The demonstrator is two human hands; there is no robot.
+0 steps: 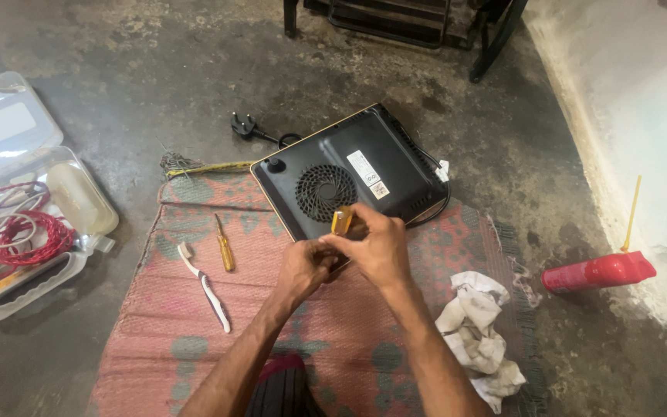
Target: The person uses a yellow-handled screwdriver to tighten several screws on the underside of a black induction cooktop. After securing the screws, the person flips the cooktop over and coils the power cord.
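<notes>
The right hand (376, 247) closes its grip on a screwdriver (342, 220) with an amber, see-through handle, held upright over the near edge of a black cooktop (357, 174) lying upside down on a mat (194, 324). The left hand (303, 266), fingers curled, touches it.

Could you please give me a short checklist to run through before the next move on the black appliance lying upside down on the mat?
1. Appliance unplugged: ok, its plug lies loose on the floor.
2. Appliance steady: ok, it lies flat, underside up, partly on the mat.
3. Tool gripped: ok, the right hand holds a yellow-handled screwdriver upright; the left hand is at its lower end.
4. Tip seated in a screw: cannot tell, the hands hide it.
5. Spare tools in reach: ok, a second screwdriver and a toothbrush lie on the mat.
6. Cloth at hand: ok, beside the right forearm.
</notes>
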